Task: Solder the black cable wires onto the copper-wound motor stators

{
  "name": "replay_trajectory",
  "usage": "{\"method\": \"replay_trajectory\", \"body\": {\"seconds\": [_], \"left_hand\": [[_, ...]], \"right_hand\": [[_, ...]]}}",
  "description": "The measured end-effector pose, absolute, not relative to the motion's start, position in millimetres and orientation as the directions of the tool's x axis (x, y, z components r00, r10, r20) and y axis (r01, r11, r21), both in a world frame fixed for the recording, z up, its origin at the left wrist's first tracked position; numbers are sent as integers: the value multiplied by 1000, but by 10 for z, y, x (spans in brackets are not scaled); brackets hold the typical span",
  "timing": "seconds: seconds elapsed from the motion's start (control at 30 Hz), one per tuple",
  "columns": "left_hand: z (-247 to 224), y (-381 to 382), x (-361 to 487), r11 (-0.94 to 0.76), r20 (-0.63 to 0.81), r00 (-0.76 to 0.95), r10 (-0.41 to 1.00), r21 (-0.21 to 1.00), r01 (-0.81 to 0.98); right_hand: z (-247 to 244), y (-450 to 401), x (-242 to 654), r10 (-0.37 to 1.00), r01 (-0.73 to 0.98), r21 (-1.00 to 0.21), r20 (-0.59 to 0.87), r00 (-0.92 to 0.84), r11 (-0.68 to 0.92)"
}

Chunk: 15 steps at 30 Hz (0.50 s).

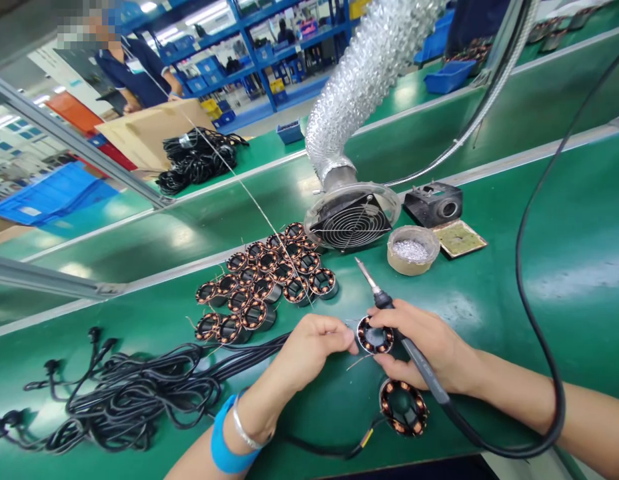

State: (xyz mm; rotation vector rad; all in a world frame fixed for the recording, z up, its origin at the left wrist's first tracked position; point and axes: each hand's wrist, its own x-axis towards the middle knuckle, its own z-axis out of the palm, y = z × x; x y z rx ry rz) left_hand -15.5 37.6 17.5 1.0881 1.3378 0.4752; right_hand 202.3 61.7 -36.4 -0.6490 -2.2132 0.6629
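Note:
My right hand (432, 340) is closed round a soldering iron (422, 363), its tip pointing up and away. The same fingers grip a ring-shaped motor stator (375, 335) with copper windings. My left hand (314, 350) pinches a thin wire (350, 323) at the stator's left side; its exact end is hidden by the fingers. A light strand (254, 200) runs down from the upper left to behind this hand. Another stator (404, 407), joined to a black cable (334, 453), lies just below my right hand.
Several stators (259, 313) stand grouped at the back left. Black plugged cables (134, 393) are heaped at left. A fan (352, 223) on a silver duct (369, 73), a tub of metal shavings (413, 250), a sponge tray (459, 239) and an iron stand (433, 203) sit behind. A person (139, 73) stands beyond.

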Motion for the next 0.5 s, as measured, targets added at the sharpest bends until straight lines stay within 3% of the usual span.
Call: {"method": "replay_trajectory", "body": {"seconds": [0.1, 0.27, 0.33, 0.5], "left_hand": [[156, 357, -107, 553, -580, 251, 775, 815, 173], [224, 101, -231, 306, -473, 230, 850, 800, 516], [210, 12, -215, 305, -469, 198, 861, 787, 537], [129, -38, 51, 452, -466, 188, 865, 885, 113]], "right_hand": [[-361, 612, 2022, 622, 251, -623, 494, -607, 740], [-356, 613, 2023, 632, 267, -625, 482, -606, 733], [-350, 604, 2033, 626, 270, -614, 489, -608, 741], [-425, 572, 2100, 618, 329, -548, 505, -603, 769]]}}
